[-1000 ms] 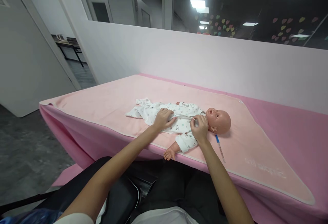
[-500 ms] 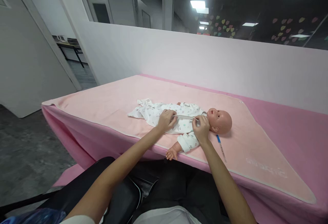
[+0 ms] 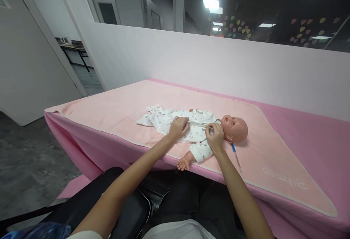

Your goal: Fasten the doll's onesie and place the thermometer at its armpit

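The left hand (image 3: 178, 127) pins the doll's romper (image 3: 191, 129) flat at the belly; the right hand (image 3: 215, 137) pinches its collar edge, keeping the front taut.

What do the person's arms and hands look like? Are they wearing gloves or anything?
No gloves. Both the left hand and the right hand are bare, with no rings, watch or bracelet that I can see. The forearms are bare too. Only a bit of white sleeve shows at the top of the left arm, at the bottom edge of the picture. The fingernails are too small to tell.
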Tool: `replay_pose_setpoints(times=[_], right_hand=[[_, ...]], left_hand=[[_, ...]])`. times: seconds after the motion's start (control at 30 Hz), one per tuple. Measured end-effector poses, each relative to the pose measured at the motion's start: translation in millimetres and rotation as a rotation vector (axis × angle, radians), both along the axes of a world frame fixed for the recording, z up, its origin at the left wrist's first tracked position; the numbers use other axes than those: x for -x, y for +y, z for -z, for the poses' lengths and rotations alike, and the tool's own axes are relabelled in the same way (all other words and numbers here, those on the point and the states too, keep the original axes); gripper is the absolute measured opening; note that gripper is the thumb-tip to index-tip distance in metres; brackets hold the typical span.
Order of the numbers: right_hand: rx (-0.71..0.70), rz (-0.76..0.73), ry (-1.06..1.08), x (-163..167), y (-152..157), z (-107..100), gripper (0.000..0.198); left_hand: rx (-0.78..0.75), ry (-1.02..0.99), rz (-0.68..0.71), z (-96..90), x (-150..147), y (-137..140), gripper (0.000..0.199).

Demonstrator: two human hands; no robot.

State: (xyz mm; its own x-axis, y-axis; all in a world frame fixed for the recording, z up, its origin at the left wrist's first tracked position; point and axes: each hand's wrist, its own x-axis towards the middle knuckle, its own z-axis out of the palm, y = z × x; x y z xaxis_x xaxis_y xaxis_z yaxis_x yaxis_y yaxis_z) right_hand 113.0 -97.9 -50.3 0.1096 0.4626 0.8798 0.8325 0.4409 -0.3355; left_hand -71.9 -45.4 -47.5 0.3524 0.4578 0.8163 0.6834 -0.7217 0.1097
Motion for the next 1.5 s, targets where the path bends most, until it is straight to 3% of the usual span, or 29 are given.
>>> replay_pose_setpoints(times=[0.67, 1.5], right_hand=[[0.013, -0.005, 0.007, 0.0, -1.6, -1.4, 0.011], [0.027, -0.008, 0.012, 0.1, -1.4, -0.9, 0.011]], left_hand=[[-0.068, 0.045, 0.08, -2.5, -1.2, -3.7, 0.012], [-0.06, 0.013, 0.082, 1.8, -0.6, 0.2, 0.013]])
